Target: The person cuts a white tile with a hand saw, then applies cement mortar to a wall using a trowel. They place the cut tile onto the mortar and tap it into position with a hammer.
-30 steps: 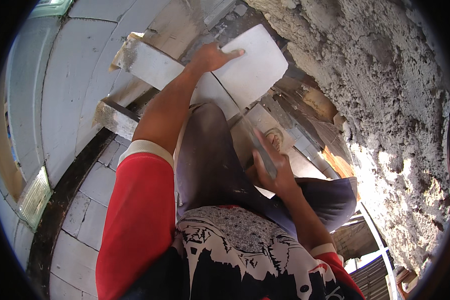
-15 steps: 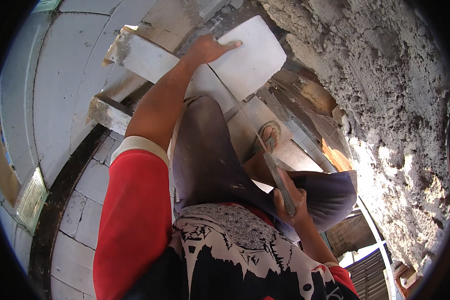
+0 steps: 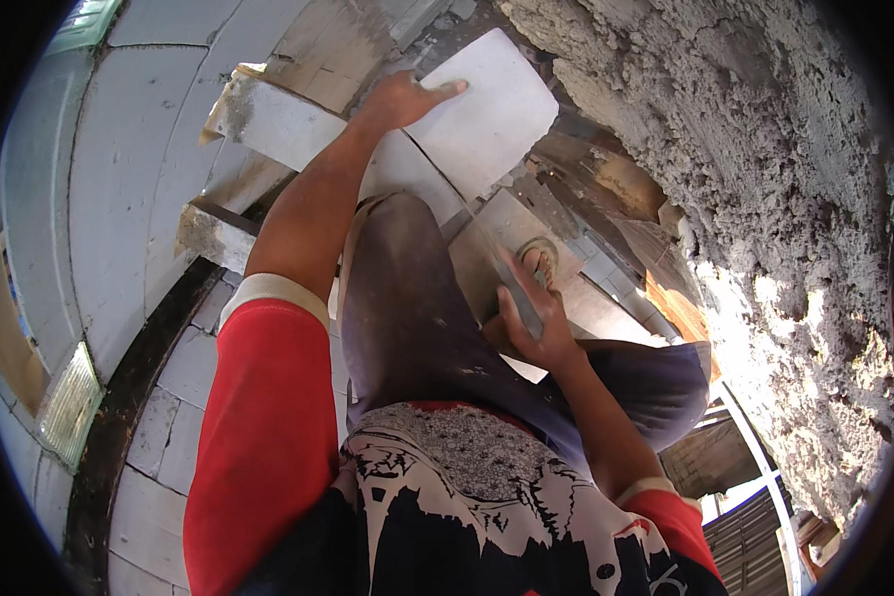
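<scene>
My left hand grips the top of a white lightweight block, its thumb on the upper face. The block rests across pale beams, with my left knee against its near side. A dark straight cut runs through it below that hand. My right hand holds a saw, blurred by motion, whose thin blade runs up toward the cut. My sandalled foot shows behind the saw on a pale surface.
A rough cement-coated wall rises along the right side. Pale block walling with glass blocks and a dark band lies at the left. Wooden boards and rubble lie beyond the block.
My right hand drew back with the saw half a second ago and has now pushed it up toward the block again. My left hand keeps its grip, shifted slightly with the view.
</scene>
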`<state>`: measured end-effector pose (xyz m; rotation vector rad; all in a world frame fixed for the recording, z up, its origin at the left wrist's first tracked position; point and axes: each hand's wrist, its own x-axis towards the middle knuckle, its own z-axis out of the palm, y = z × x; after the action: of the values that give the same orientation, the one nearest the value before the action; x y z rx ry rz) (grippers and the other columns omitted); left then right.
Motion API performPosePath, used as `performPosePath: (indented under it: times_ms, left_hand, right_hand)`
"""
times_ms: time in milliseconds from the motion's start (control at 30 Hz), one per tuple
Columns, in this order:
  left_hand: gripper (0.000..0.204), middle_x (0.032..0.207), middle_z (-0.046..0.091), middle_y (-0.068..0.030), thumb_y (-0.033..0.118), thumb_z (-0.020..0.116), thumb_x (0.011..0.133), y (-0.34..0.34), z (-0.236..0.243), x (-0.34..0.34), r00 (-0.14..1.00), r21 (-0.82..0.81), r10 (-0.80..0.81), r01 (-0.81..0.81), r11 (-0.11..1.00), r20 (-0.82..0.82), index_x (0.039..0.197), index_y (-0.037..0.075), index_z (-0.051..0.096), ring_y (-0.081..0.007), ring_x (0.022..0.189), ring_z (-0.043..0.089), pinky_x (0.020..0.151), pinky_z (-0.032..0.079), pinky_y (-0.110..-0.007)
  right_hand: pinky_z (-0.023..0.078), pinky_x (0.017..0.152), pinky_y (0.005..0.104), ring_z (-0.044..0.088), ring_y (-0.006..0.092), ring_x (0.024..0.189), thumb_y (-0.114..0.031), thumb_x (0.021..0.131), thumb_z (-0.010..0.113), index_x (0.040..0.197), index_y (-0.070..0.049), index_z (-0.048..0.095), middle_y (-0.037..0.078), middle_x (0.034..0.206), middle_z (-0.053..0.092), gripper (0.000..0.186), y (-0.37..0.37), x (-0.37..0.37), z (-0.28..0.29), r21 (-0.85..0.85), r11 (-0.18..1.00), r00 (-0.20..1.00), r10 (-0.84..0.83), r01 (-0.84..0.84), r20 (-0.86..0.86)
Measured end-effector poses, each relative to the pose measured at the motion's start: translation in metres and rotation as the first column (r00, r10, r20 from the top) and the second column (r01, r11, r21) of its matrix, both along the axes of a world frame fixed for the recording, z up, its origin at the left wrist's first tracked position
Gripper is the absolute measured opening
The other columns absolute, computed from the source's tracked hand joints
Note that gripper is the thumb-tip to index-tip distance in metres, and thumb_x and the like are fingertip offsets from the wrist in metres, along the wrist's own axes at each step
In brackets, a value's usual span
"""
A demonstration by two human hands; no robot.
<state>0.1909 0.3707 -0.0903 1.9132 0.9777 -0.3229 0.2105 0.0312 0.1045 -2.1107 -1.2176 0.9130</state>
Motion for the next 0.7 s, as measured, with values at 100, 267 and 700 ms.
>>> performPosePath:
  times_ms: [100, 267, 700]
  left_hand:
    - [0.099, 0.133, 0.07, -0.0253, 0.082, 0.073, 0.077, 0.004, 0.013, -0.006, 1.0, -0.189, 0.028, -0.028, 0.982, -0.006, 0.138, 0.004, 0.068, -0.0389, 0.126, 0.066, 0.106, 0.052, -0.045]
    - [0.114, 0.135, 0.067, -0.0301, 0.089, 0.069, 0.074, -0.002, -0.023, -0.01, 0.999, 0.009, 0.0, 0.001, 1.0, -0.051, 0.138, -0.006, 0.065, -0.0429, 0.13, 0.063, 0.11, 0.05, -0.048]
    - [0.118, 0.137, 0.065, -0.0323, 0.092, 0.063, 0.075, 0.006, -0.035, -0.002, 0.995, -0.055, -0.039, 0.034, 0.998, -0.097, 0.137, -0.009, 0.065, -0.0424, 0.133, 0.061, 0.11, 0.048, -0.048]
  right_hand:
    - [0.056, 0.1, 0.0435, 0.071, 0.0433, 0.117, -0.008, 0.102, 0.061, 0.154, 0.001, 0.049, 0.029, 0.133, 0.067, 0.054, 0.019, 0.002, 0.0, -0.15, 0.988, 0.978, -0.069, 0.039, -0.195]
    - [0.055, 0.098, 0.0423, 0.073, 0.0403, 0.114, -0.009, 0.103, 0.061, 0.154, -0.005, 0.051, 0.029, 0.128, 0.069, 0.052, -0.041, 0.002, 0.079, -0.147, 0.984, 0.959, -0.138, 0.103, -0.247]
    - [0.052, 0.103, 0.047, 0.072, 0.0435, 0.11, -0.008, 0.1, 0.064, 0.155, -0.005, 0.051, 0.028, 0.128, 0.069, 0.057, -0.029, -0.007, 0.033, -0.159, 0.982, 0.964, -0.134, 0.1, -0.228]
